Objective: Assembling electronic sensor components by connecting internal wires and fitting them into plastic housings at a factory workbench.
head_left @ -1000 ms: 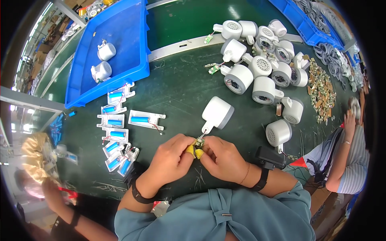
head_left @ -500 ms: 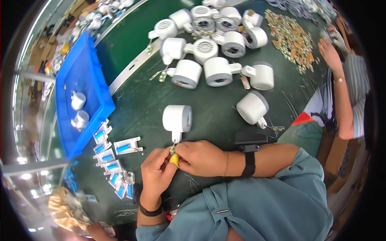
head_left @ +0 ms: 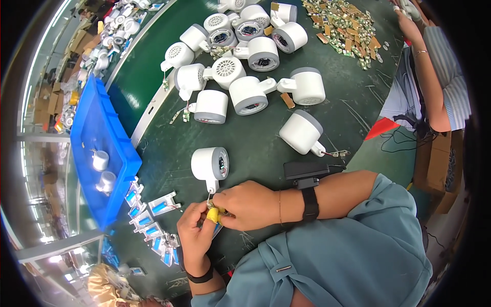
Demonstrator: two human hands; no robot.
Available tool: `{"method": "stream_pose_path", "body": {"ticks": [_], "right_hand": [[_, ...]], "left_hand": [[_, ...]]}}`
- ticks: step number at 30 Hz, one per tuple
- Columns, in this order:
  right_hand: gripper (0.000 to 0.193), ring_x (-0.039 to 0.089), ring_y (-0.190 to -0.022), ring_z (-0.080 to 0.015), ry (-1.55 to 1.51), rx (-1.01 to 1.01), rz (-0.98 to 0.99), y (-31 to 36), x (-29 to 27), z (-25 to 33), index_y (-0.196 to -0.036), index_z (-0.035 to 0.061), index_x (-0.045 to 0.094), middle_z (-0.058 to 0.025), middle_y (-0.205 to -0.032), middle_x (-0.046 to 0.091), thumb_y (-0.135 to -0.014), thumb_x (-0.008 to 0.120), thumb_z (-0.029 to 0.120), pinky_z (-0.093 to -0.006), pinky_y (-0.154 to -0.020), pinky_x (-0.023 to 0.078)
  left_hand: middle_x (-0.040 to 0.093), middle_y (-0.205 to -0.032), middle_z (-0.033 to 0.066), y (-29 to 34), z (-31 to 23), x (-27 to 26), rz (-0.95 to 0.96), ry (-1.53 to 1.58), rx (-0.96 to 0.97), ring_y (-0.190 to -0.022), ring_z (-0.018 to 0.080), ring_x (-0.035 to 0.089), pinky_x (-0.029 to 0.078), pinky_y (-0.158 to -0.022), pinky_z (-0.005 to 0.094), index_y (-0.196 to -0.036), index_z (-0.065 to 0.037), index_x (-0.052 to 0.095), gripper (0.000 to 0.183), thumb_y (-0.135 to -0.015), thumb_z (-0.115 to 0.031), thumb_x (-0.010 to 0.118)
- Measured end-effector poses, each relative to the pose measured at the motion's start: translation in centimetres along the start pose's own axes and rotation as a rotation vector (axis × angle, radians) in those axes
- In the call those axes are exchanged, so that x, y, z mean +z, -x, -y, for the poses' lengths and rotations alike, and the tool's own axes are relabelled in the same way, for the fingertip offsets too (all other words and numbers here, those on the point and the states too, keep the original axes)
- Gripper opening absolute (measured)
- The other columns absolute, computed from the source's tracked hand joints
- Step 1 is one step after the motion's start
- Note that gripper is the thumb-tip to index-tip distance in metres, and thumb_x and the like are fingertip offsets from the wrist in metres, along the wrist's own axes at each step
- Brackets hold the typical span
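Observation:
In front of me a white round housing (head_left: 205, 162) with a grey rim lies on its side, its stem pointing toward my hands. Dark parts show inside its open end. Short wires run from the stem to a small circuit board (head_left: 210, 203), mostly hidden by my fingers. My left hand (head_left: 196, 233) is closed, pinching at this board from the left. Closed over it from the right is my right hand (head_left: 251, 204), fingertips meeting those of the left. A yellow covering (head_left: 213, 215) shows at the fingertips where both hands meet.
Several similar white housings (head_left: 250, 94) crowd the far table, some with boards dangling. A blue tray (head_left: 130, 166) holds two white pieces at left. White holders with blue cells (head_left: 162, 204) lie nearby. Small boards are heaped (head_left: 348, 30) far right, near another person's arm (head_left: 429, 77).
The view has shifted, so most things sit further left. The white housing has turned slightly, showing more of its open end. Both hands stay pinched together at the wires' end.

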State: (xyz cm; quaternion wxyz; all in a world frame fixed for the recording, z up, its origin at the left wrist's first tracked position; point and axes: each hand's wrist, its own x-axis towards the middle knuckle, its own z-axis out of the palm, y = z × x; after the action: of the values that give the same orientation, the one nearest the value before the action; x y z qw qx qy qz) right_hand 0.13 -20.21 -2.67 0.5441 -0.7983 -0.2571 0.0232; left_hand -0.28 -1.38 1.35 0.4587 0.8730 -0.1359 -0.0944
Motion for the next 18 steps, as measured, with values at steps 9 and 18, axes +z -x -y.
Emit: {"method": "stream_pose_path", "body": {"ticks": [9, 18], "right_hand": [[0.017, 0.062, -0.056, -0.0312, -0.116, 0.141, 0.158, -1.2, -2.9, -0.7, -0.078, 0.0037, 0.059, -0.0109, -0.062, 0.063, -0.082, 0.064, 0.019, -0.0412, -0.055, 0.047], [0.012, 0.063, -0.057, -0.0271, -0.155, 0.225, 0.236, -2.3, -3.3, 1.7, -0.085, 0.0005, 0.062, -0.0140, -0.066, 0.062, -0.082, 0.064, 0.011, -0.0349, -0.053, 0.047]], "left_hand": [[0.053, -0.078, -0.0010, 0.2, 2.2, -1.6, -0.095, 0.118, -0.083, -0.065, 0.0059, 0.045, 0.036, -0.058, 0.0200, -0.101, 0.004, 0.066, 0.017, -0.085, 0.000, 0.063], [0.065, -0.096, 0.0042, 1.5, 3.0, -1.7, -0.050, 0.533, -0.056, -0.079, 0.0095, 0.057, 0.044, -0.068, 0.0227, -0.111, 0.005, 0.063, 0.025, -0.092, -0.011, 0.063]]}}
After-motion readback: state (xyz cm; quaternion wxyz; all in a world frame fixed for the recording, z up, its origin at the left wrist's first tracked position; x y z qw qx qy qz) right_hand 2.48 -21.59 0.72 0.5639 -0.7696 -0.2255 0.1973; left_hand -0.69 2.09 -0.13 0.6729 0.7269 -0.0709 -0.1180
